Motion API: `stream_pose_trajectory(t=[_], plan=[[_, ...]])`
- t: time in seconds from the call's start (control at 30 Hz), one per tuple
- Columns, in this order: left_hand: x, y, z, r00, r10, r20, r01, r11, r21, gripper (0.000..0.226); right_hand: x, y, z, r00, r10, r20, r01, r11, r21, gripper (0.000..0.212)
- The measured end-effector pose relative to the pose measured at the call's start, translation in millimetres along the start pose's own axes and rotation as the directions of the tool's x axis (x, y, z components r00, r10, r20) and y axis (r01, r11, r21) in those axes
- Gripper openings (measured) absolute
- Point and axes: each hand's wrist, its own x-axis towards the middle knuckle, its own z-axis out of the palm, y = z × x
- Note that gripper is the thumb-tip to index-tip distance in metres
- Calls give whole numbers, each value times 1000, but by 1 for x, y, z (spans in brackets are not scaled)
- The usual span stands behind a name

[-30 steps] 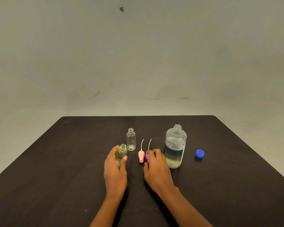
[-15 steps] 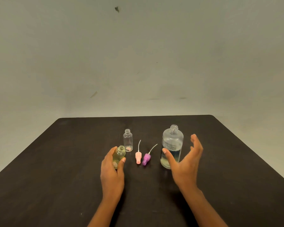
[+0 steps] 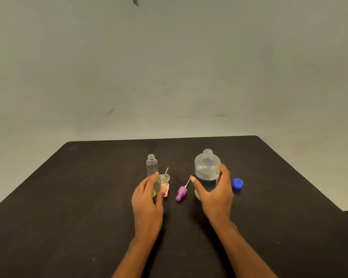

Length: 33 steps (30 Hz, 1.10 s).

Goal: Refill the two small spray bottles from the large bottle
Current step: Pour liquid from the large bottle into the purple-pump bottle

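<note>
Head view: the right hand (image 3: 215, 195) curls round the uncapped large bottle (image 3: 207, 169), upright on the table (image 3: 88, 197). The left hand (image 3: 147, 199) grips a tilted, open small spray bottle (image 3: 162, 183) holding yellowish liquid. Pouring into that narrow neck could easily overshoot, or the tilt could spill what is in it.

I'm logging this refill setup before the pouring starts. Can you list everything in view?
large bottle: one, clear, pale liquid low down, uncapped, right of centre
filled small bottle: one, clear, yellowish liquid, uncapped, left of centre
empty small bottle: one, clear, uncapped, behind the filled one
pink spray head: one, pink, mostly hidden by the filled small bottle
purple spray head: one, purple, lying between the hands
blue cap: one, blue, right of the large bottle
table: one, dark, under everything
left hand: grips the filled small bottle
right hand: grips the large bottle
</note>
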Motion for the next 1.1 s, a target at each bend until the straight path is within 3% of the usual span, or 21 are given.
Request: stream_pose_trajectory(t=[0.17,0.37,0.67,1.1], plan=[[-2,-1,-1,999,39,-14,-38,999,11,49,0,-1,0,998,-68,-8,69,997,18,76],[-4,-3,-4,997,71,-13,-71,997,3,47,-2,1,1,970,-239,30,241,967,-78,81],[-6,-1,-6,997,78,-22,-79,997,-12,46,-4,5,1,918,-385,97,395,908,-139,84],[-5,-1,-5,996,90,-24,-91,996,-18,45,-4,6,2,887,-409,215,453,861,-229,84]])
